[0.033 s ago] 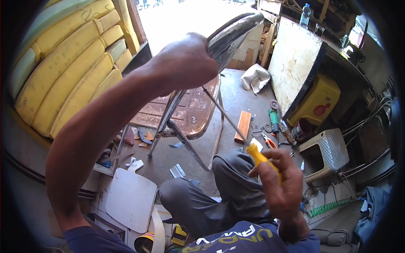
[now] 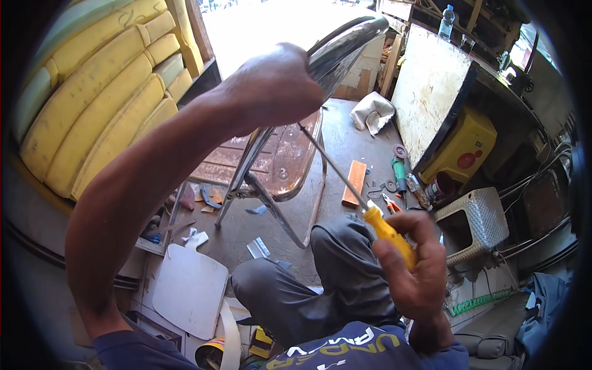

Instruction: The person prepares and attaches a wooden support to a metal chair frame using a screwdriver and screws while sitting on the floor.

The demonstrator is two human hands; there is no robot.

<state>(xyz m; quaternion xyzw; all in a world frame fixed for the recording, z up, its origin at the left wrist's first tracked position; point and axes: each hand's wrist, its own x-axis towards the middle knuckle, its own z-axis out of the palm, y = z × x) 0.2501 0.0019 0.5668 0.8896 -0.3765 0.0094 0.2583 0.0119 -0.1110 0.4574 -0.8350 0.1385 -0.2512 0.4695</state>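
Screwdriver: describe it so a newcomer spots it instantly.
Start at the metal chair with the brown seat, mid-view, then go down and right to the right hand. It holds the screwdriver: yellow handle, long thin shaft slanting up-left. Unlike the orange-handled tool lying nearby, it is in hand.

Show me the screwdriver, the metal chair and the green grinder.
Screwdriver (image 2: 385, 232), head view: yellow handle.
Metal chair (image 2: 280, 161), head view: brown seat.
Green grinder (image 2: 400, 172), head view: green body.

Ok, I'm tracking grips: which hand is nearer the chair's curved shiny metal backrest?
Left. The left hand grips the backrest; the right hand, lower and apart, holds a yellow-handled screwdriver.
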